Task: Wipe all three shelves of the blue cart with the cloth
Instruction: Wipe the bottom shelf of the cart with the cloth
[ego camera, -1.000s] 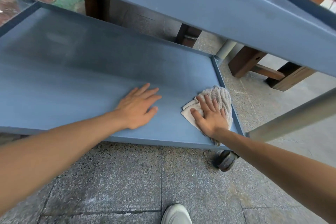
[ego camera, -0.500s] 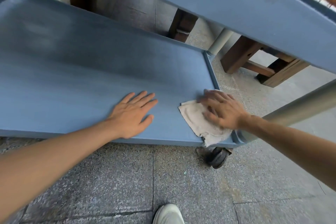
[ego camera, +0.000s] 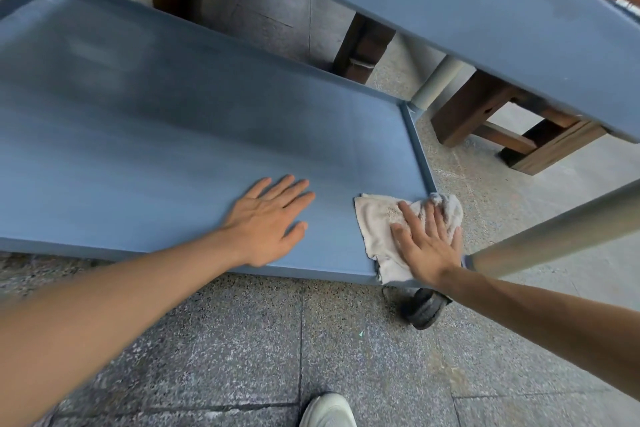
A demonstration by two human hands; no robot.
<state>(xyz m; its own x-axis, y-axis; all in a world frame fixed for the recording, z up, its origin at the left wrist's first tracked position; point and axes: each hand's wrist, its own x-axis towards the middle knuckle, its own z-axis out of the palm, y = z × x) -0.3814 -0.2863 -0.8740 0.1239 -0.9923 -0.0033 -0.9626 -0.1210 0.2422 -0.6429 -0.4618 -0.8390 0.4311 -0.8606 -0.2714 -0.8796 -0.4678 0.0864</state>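
The blue cart's bottom shelf (ego camera: 173,135) fills the left and middle of the head view. The shelf above it (ego camera: 450,10) crosses the top right. A beige cloth (ego camera: 375,218) lies in the bottom shelf's near right corner, partly over the rim. My right hand (ego camera: 427,246) presses flat on the cloth with straight fingers. Left of it, my left hand (ego camera: 268,222) rests flat on the bare shelf, fingers spread. The cart's top shelf is out of view.
A grey metal post (ego camera: 554,232) of the cart runs past my right forearm, and another post (ego camera: 438,83) stands at the far right corner. A black caster (ego camera: 424,308) sits under the near corner. Dark wooden furniture legs (ego camera: 491,121) stand behind on the speckled floor. My shoe (ego camera: 327,411) shows below.
My right hand swept the cloth from the shelf's right edge toward the near corner, then turned fingers-forward again. My left hand stayed planted on the shelf.
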